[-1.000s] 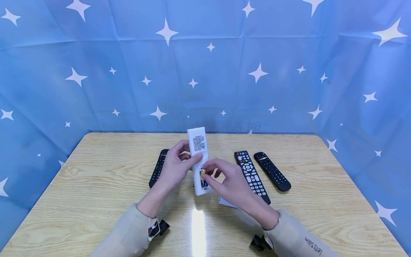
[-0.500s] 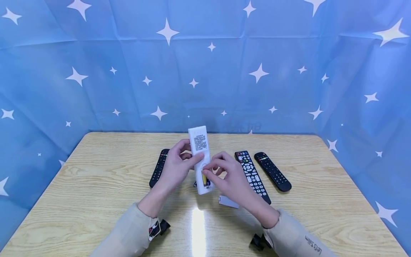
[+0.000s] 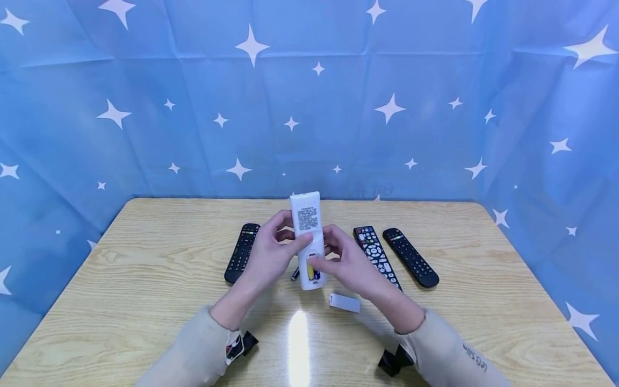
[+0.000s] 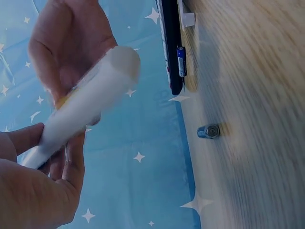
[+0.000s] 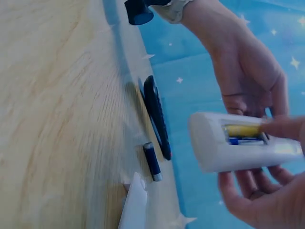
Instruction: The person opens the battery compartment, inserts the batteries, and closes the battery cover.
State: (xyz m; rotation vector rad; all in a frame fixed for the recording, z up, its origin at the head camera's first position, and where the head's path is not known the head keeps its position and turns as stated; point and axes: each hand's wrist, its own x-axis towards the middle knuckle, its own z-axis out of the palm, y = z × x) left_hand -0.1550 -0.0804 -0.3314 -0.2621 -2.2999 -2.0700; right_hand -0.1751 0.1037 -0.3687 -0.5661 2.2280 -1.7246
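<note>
A white remote control [image 3: 307, 217] is held up off the table, its back toward me and its battery compartment uncovered. Inside lie a yellow battery [image 5: 243, 130] and a blue battery [image 5: 244, 141], side by side. My left hand [image 3: 270, 251] grips the remote along its left side, thumb across the back. With its thumb on the yellow battery's upper end, my right hand [image 3: 352, 267] holds the remote's right side, fingers behind it. The white battery cover [image 3: 345, 302] lies on the table below. Two loose batteries show in the left wrist view, one blue [image 4: 181, 61], one seen end-on [image 4: 208, 131].
On the wooden table [image 3: 159, 279], a black remote [image 3: 240, 252] lies at the left, partly behind my left hand. A black remote with white buttons [image 3: 374, 251] and another black remote [image 3: 411, 258] lie at the right. A blue starred curtain [image 3: 309, 107] stands behind.
The white remote has shifted slightly right and straightened. My right fingers have gone from pinching the yellow battery to behind the remote, thumb on the battery, which now sits down in the compartment.
</note>
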